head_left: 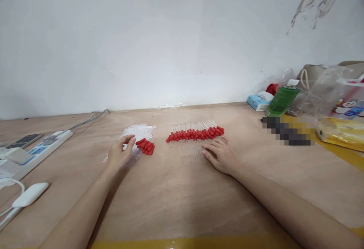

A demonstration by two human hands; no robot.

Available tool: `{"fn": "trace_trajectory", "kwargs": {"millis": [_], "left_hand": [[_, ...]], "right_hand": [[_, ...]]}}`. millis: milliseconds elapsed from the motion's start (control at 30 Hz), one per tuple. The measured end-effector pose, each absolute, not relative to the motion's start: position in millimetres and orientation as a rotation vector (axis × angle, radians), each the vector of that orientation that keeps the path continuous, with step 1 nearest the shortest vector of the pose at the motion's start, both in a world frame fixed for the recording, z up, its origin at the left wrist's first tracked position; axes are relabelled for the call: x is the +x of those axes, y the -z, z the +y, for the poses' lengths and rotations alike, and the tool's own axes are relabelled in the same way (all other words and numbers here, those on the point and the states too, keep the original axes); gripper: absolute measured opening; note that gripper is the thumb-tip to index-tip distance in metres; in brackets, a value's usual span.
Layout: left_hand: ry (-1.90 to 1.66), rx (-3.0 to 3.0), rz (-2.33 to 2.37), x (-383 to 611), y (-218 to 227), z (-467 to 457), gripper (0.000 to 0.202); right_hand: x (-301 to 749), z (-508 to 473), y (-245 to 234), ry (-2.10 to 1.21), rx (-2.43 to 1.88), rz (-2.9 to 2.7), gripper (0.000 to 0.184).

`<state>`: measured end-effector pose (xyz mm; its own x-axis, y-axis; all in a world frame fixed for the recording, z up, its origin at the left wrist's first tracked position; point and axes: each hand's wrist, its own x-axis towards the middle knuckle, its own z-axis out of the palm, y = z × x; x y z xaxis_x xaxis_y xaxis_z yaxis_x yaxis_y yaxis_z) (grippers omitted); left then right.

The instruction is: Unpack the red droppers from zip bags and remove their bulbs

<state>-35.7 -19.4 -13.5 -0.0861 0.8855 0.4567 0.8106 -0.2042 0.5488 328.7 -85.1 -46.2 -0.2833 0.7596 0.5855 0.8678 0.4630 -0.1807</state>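
Observation:
A long row of glass droppers with red rubber bulbs [196, 133] lies across the middle of the wooden table [176, 199]. My right hand [220, 154] lies flat, fingers stretched out, on the clear glass ends of that row. A smaller bunch of red-bulbed droppers [146, 146] lies to the left, on a stack of clear plastic bags [138, 132]. My left hand [121, 153] is curled over the near part of those bags, thumb and fingers pinched on a bag beside the small bunch.
A white power strip [42, 148] with a grey cable, a phone [25, 140] and a white adapter [30, 194] lie at the left. At the right stand a green bottle [281, 99], a tissue pack [257, 102], plastic bags [327, 90] and a yellow package [341, 129]. A white wall rises behind.

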Motion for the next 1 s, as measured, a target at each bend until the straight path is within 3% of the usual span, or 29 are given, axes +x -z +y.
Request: {"fn": "trace_trajectory", "kwargs": {"millis": [300,433,700,867,1000], "left_hand": [[-1.252,2.379,1.828,-9,4,-26,0.028],[-0.978,2.677,1.485,39,1,-26,0.028],[-0.962,2.506,1.517,83,18,-1,0.022],[-1.1,2.337,1.625,82,17,0,0.022],[-1.44,2.029,1.6,79,13,-17,0.027]], "right_hand": [[328,-83,45,0.176,-1.383,-2.113,0.034],[329,-82,44,0.124,-1.387,-2.161,0.037],[328,-80,47,0.086,-1.397,-2.116,0.036],[327,-79,48,0.097,-1.397,-2.112,0.035],[328,-78,50,0.071,-1.396,-2.106,0.035]]}}
